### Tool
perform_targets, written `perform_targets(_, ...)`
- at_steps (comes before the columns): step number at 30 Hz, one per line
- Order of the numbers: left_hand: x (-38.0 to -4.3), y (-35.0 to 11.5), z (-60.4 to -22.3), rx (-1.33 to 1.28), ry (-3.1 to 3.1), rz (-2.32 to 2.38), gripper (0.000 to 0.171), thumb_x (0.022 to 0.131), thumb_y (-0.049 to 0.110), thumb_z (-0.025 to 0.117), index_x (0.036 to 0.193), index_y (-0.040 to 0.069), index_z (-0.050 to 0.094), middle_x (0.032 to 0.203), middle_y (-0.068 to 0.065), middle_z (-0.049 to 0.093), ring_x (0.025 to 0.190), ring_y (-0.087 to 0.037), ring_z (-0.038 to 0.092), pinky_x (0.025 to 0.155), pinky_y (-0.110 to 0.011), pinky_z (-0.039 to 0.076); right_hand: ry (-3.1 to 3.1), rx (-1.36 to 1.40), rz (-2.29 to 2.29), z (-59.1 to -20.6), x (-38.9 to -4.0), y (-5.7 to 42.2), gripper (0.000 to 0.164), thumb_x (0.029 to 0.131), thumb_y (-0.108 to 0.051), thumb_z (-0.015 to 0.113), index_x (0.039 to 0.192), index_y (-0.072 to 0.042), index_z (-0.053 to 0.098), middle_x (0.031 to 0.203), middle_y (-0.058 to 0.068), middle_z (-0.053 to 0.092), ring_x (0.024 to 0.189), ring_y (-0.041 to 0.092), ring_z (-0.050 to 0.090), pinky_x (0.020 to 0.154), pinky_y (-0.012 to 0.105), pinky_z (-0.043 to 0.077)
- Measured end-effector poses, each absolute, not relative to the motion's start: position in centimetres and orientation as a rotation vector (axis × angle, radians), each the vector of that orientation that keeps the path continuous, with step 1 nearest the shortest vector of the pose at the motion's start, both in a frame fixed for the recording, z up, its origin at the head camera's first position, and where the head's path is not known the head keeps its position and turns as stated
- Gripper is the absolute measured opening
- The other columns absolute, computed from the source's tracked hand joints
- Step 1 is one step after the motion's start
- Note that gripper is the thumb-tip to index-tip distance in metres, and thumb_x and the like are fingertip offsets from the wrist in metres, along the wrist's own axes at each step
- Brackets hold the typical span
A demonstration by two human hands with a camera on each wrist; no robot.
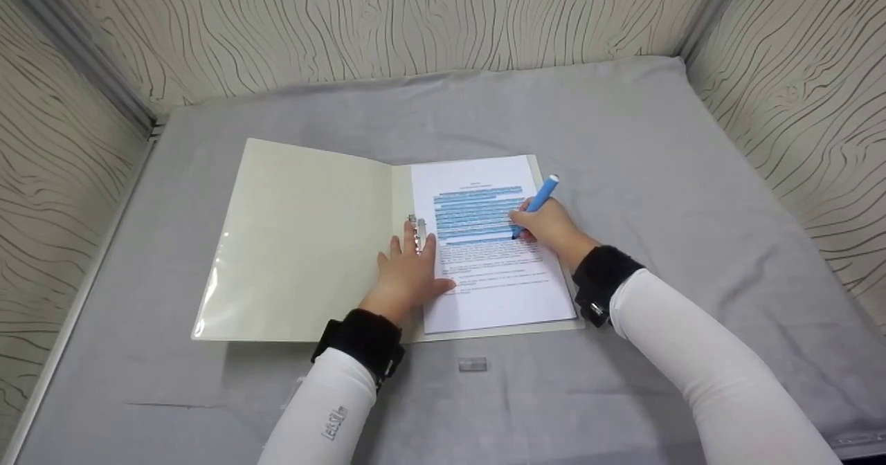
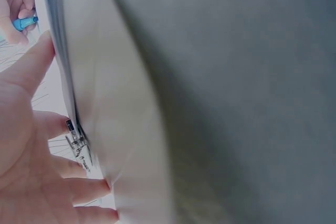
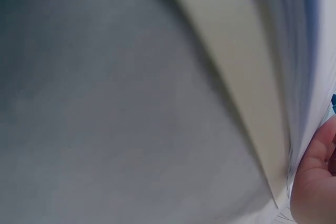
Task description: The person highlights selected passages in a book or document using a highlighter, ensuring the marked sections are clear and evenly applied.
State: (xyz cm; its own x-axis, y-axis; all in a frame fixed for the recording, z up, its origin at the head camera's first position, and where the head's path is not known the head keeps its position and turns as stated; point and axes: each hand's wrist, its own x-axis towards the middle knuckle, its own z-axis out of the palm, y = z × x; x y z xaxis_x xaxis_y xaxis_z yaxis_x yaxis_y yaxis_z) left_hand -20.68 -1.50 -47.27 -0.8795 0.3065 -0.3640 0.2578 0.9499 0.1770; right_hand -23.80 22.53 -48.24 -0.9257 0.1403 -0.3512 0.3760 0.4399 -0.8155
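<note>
A cream ring binder (image 1: 304,243) lies spread on the table, with a stack of printed sheets (image 1: 498,309) on its right side. Blue marking covers the upper lines of text on the top sheet. My right hand (image 1: 554,228) pinches a blue highlighter (image 1: 545,193), its tip down at a line near the page's middle. In the left wrist view the highlighter's tip end (image 2: 25,23) shows between those fingers. With fingers spread, my left hand (image 1: 405,279) rests over the metal binder clip (image 1: 421,233) and the sheets' left edge. The right wrist view shows only part of my right hand (image 3: 314,182).
A small grey see-through piece (image 1: 473,364) lies on the grey cloth (image 1: 588,403) in front of the binder. Wood-patterned panels (image 1: 415,22) stand behind and at both sides of the table.
</note>
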Motion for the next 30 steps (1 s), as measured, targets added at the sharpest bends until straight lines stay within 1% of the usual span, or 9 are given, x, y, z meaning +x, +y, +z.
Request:
perform_targets(5,-20.68,-1.54,-47.3,0.429,2.724,0.137,0.089,0.081,0.057,0.06,0.15,0.015,0.022,0.154,-0.02,0.002,0.136,-0.045,0.014,0.103,-0.06,0.022,2.494,0.428,-1.465,-48.3,-23.88,22.73,0.019,0.089,-0.02,0.06,0.084,-0.005,0.05,0.066,0.001,0.051,0.055,0.008,0.054,0.056,0.02,0.046)
perform_targets(11,-20.74,-1.54,-47.35,0.428,2.723,0.145,0.089,0.081,0.057,0.06,0.15,0.015,0.022,0.154,-0.02,0.002,0.136,-0.045,0.013,0.103,-0.06,0.021,2.463,0.465,-1.493,-48.44,-23.91,22.9,0.019,0.089,-0.021,0.061,0.087,-0.005,0.049,0.071,0.002,0.051,0.057,0.007,0.053,0.056,0.019,0.046)
perform_targets(18,-20.74,-1.57,-47.34,0.426,2.714,0.154,0.089,0.082,0.057,0.06,0.15,0.014,0.021,0.154,-0.02,0.001,0.137,-0.045,0.013,0.103,-0.06,0.021,2.457,0.474,-1.511,-48.45,-23.75,23.15,0.019,0.088,-0.021,0.061,0.086,-0.005,0.05,0.07,0.003,0.051,0.057,0.009,0.054,0.057,0.021,0.047)
perform_targets(25,-20.75,-1.61,-47.37,0.429,2.712,0.16,0.089,0.082,0.057,0.059,0.15,0.014,0.021,0.154,-0.02,0.001,0.137,-0.045,0.012,0.103,-0.06,0.02,2.469,0.463,-1.508,-48.52,-23.77,23.43,0.019,0.09,-0.02,0.059,0.088,-0.003,0.05,0.073,0.005,0.052,0.057,0.01,0.054,0.056,0.021,0.046)
perform_targets(30,-20.66,-1.58,-47.34,0.424,2.715,0.168,0.089,0.082,0.057,0.06,0.15,0.015,0.021,0.154,-0.02,0.001,0.137,-0.045,0.012,0.103,-0.06,0.02,2.459,0.467,-1.526,-48.47,-23.77,23.54,0.019,0.089,-0.019,0.061,0.085,-0.004,0.049,0.069,0.003,0.052,0.054,0.008,0.053,0.054,0.02,0.046)
